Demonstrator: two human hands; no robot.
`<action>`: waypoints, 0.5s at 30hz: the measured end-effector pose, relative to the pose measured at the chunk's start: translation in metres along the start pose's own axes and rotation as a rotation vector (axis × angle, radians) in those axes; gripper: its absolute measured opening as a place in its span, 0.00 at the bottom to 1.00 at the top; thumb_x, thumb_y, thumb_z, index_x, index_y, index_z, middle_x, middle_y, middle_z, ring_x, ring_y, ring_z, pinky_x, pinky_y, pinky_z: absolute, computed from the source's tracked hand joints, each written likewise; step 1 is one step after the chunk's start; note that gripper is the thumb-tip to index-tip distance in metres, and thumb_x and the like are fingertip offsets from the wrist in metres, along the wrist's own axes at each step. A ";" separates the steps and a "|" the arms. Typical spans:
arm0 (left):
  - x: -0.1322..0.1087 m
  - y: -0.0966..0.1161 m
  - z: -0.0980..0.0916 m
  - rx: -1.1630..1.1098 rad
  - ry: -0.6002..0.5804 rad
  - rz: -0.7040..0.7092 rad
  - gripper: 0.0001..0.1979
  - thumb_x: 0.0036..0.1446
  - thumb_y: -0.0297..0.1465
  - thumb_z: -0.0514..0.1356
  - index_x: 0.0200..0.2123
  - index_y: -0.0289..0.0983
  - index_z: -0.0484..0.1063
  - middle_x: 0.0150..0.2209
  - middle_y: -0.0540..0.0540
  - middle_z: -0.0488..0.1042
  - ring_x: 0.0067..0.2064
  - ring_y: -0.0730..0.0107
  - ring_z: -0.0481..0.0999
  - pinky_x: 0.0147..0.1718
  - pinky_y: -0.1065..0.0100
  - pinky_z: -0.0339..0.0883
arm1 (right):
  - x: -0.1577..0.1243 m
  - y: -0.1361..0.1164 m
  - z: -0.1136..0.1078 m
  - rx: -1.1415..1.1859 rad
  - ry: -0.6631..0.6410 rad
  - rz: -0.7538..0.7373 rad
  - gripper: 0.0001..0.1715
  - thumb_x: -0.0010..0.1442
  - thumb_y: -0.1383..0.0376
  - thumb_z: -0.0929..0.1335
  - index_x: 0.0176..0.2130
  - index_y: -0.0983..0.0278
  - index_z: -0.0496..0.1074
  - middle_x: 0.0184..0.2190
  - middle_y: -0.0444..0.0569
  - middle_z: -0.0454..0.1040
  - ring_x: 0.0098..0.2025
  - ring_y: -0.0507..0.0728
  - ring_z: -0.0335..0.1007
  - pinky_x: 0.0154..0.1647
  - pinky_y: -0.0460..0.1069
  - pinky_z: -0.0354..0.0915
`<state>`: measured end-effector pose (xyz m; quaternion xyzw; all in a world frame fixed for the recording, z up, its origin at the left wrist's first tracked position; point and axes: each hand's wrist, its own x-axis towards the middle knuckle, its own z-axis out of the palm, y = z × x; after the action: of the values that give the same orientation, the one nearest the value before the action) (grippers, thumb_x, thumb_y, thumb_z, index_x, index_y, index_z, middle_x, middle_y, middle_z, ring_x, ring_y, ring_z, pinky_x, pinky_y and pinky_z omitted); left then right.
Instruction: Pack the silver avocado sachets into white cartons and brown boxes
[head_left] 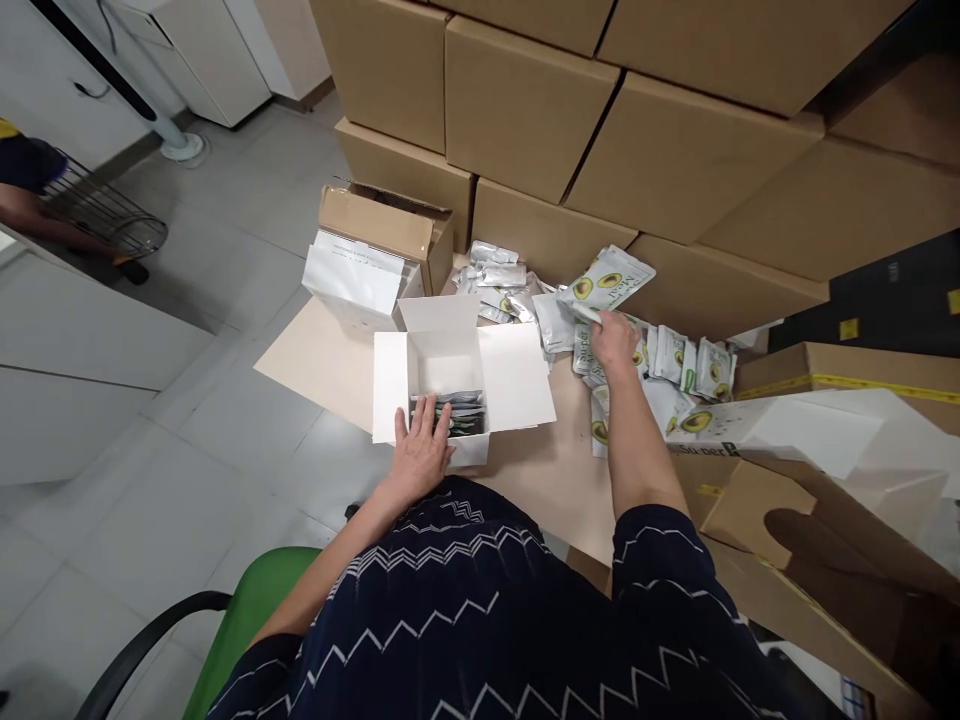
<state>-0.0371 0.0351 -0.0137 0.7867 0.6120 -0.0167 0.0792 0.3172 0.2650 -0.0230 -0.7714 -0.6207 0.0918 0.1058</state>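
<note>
An opened white carton (442, 362) stands in front of me with its flaps folded out. Several thin packets (469, 412) stand on edge in its near part. My left hand (421, 450) reaches over the carton's near wall, fingers spread and laid on the packets. To the right, my right hand (616, 345) is closed on a white pouch (611, 278) printed with avocado halves, held tilted above a pile. Similar pouches (667, 352) lie heaped around and under that hand. Its fingertips are partly hidden.
Brown cartons (525, 110) are stacked behind the table (570, 480). A white box (352, 280) and an opened brown box (375, 215) stand at the back left. At right lie opened cartons (847, 520). A green chair (255, 610) is at lower left; another person's arm (52, 222) shows far left.
</note>
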 end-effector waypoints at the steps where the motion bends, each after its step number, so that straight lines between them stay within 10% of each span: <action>1: 0.000 0.000 0.000 0.001 -0.001 0.000 0.33 0.65 0.35 0.54 0.70 0.32 0.54 0.72 0.28 0.47 0.73 0.41 0.48 0.66 0.32 0.43 | 0.003 -0.001 -0.006 0.040 0.018 0.014 0.20 0.65 0.65 0.59 0.50 0.68 0.73 0.48 0.66 0.75 0.52 0.66 0.67 0.52 0.60 0.61; 8: 0.000 -0.001 0.002 0.005 0.010 0.012 0.33 0.65 0.36 0.54 0.70 0.32 0.53 0.73 0.28 0.45 0.73 0.41 0.46 0.66 0.32 0.41 | -0.009 -0.016 -0.059 0.544 0.081 -0.237 0.28 0.68 0.51 0.57 0.57 0.64 0.68 0.46 0.56 0.77 0.45 0.61 0.73 0.44 0.56 0.68; 15: 0.001 0.002 -0.005 0.009 -0.037 -0.006 0.33 0.66 0.36 0.54 0.70 0.32 0.53 0.73 0.28 0.45 0.73 0.41 0.46 0.66 0.32 0.42 | -0.065 -0.104 -0.098 0.753 -0.178 -0.672 0.24 0.67 0.50 0.63 0.54 0.60 0.72 0.44 0.49 0.77 0.45 0.59 0.73 0.45 0.53 0.67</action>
<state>-0.0353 0.0364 -0.0087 0.7848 0.6126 -0.0341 0.0869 0.2325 0.2183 0.1002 -0.4269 -0.7650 0.3352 0.3467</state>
